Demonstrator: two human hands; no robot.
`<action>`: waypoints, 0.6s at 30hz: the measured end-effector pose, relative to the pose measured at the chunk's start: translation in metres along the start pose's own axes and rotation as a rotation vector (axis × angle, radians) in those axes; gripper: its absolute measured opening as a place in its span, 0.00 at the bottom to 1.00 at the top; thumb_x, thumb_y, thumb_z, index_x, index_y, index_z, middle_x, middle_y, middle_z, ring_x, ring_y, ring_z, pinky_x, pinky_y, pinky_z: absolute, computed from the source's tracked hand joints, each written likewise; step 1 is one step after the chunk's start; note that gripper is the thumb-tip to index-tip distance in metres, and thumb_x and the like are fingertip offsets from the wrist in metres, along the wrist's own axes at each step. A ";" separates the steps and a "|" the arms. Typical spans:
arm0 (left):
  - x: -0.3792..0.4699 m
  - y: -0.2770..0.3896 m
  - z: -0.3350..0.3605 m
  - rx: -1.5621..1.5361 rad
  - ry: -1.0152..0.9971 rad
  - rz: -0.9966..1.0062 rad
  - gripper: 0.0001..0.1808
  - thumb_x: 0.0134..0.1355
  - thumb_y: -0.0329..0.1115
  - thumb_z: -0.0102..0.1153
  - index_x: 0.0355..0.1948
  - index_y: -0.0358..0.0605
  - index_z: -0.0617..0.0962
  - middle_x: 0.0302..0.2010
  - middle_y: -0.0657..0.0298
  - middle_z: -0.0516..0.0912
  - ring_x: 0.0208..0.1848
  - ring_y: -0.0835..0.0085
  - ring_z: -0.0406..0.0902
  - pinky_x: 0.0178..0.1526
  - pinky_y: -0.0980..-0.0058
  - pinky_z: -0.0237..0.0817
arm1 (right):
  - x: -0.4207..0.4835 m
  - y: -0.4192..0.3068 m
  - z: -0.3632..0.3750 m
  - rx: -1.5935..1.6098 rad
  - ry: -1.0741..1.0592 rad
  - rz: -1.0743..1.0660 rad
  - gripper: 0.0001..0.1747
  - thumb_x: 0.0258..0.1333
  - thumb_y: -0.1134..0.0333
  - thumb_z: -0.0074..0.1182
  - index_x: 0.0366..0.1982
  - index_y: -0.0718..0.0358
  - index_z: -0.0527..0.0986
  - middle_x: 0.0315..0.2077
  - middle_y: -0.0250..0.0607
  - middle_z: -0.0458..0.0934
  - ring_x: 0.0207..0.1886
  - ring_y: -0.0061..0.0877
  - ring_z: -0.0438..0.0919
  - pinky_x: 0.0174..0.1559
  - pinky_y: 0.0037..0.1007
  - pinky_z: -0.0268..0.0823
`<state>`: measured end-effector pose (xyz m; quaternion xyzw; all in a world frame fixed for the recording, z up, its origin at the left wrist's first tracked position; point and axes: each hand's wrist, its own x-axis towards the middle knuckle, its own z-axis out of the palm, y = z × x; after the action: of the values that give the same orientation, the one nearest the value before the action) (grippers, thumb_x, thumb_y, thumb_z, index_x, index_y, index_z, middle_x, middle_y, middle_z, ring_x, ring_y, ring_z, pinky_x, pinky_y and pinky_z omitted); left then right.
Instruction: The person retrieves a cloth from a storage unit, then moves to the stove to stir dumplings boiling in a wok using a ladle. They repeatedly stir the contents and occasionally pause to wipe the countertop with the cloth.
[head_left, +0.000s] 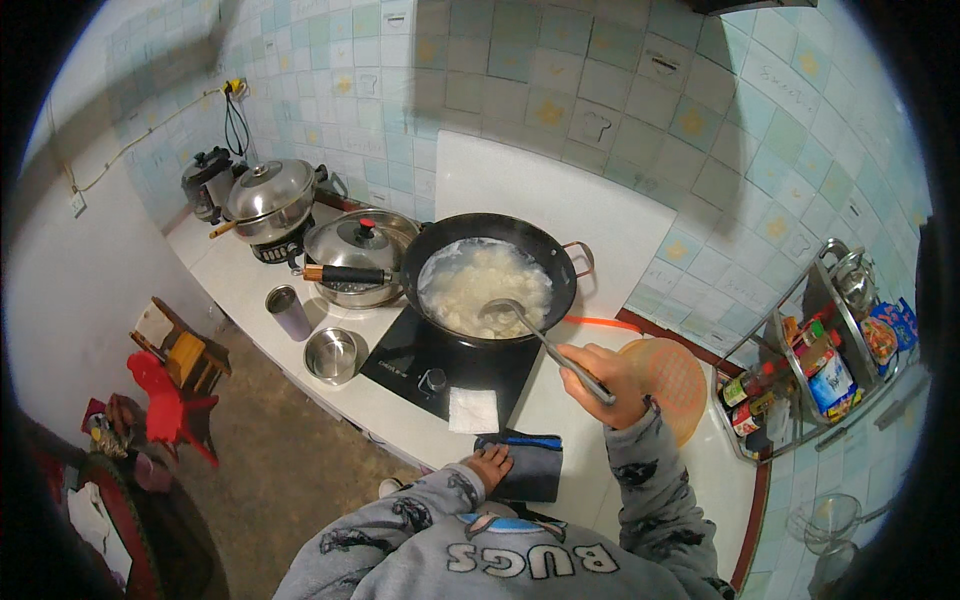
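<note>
My right hand (600, 382) grips the handle of a metal ladle (551, 346), whose bowl dips into a black wok (487, 225). Cloudy liquid with pale, whitish pieces of food (502, 281) fills the lower part of the wok; what the food is, I cannot tell. The wok sits on a black induction cooktop (405, 367), its long handle pointing left. My left hand (492, 465) rests with fingers spread on a folded grey cloth (532, 472) at the counter's front edge. A folded white cloth or paper (473, 411) lies on the cooktop's front corner.
A lidded steel pot (352, 255) stands left of the wok, near a steel cup (331, 356) and a tumbler (289, 313). Further left are another lidded pot (270, 195) and a kettle (210, 180). At right are a round board (679, 386) and a rack (795, 420) with bottles.
</note>
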<state>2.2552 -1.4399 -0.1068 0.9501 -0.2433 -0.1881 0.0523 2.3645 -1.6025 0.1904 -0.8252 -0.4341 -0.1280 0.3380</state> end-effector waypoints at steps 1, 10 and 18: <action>-0.001 0.001 -0.001 -0.001 -0.001 0.001 0.35 0.58 0.35 0.49 0.67 0.46 0.57 0.71 0.50 0.49 0.72 0.53 0.48 0.68 0.52 0.47 | 0.001 0.001 0.001 0.013 0.004 -0.004 0.17 0.48 0.68 0.59 0.43 0.63 0.76 0.24 0.44 0.76 0.27 0.38 0.76 0.29 0.34 0.67; -0.001 0.000 -0.009 -0.030 -0.008 0.009 0.33 0.59 0.35 0.48 0.66 0.47 0.59 0.70 0.51 0.52 0.72 0.53 0.49 0.68 0.53 0.48 | 0.023 0.010 0.042 -0.024 0.113 -0.141 0.18 0.46 0.73 0.58 0.43 0.67 0.76 0.24 0.46 0.76 0.25 0.37 0.75 0.28 0.32 0.67; -0.001 -0.005 0.000 -0.046 0.004 0.028 0.30 0.60 0.35 0.46 0.65 0.45 0.61 0.69 0.51 0.55 0.70 0.53 0.52 0.67 0.55 0.50 | 0.051 0.025 0.073 -0.111 0.116 -0.170 0.16 0.48 0.69 0.58 0.41 0.66 0.77 0.25 0.48 0.76 0.26 0.41 0.76 0.29 0.36 0.67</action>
<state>2.2564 -1.4350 -0.1068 0.9456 -0.2519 -0.1910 0.0774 2.4087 -1.5313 0.1506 -0.7939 -0.4746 -0.2277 0.3043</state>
